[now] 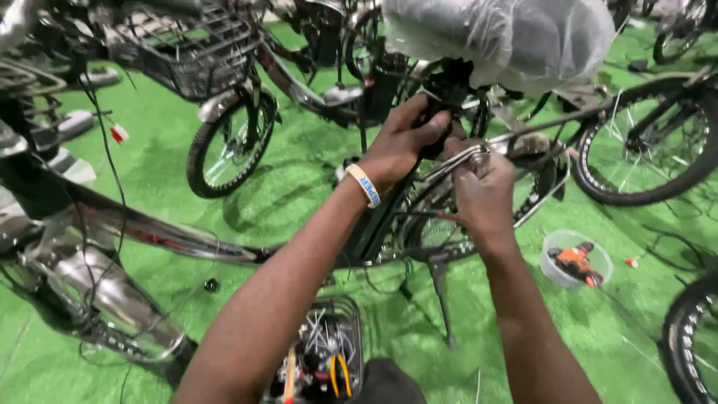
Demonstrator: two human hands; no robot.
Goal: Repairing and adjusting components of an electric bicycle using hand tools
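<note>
So the whole floor was covered in green turf (299, 202) and packed with bicycles, and the one being worked on (149, 236) was laid out right across the view, its dark frame running from lower left up toward the saddle. That saddle (501, 37) was wrapped in clear plastic and sat at the top, just above both hands. Another bike with a wire basket (191, 52) was parked behind it, front wheel (228, 150) down on the turf. Right under the saddle, the left hand (400, 146) was clenched around a black part at the seat post, thumb side up, a white and blue wristband (364, 185) worn on that wrist. The right hand (486, 191) was closed on a shiny metal wrench (464, 158), held just beside the left hand, nearly touching it. The wrench's long axis was angled from lower left up to the right, its head ending at the rear rack stays (546, 127), so the fastener was a bit up and to the right of the right hand, which was clearly the nearer one. A clear plastic tub (557, 258) with an orange tool (576, 263) in it was set on the turf below right, well apart from both hands. A second basket of loose tools (329, 359) was seen down near the body.
</note>
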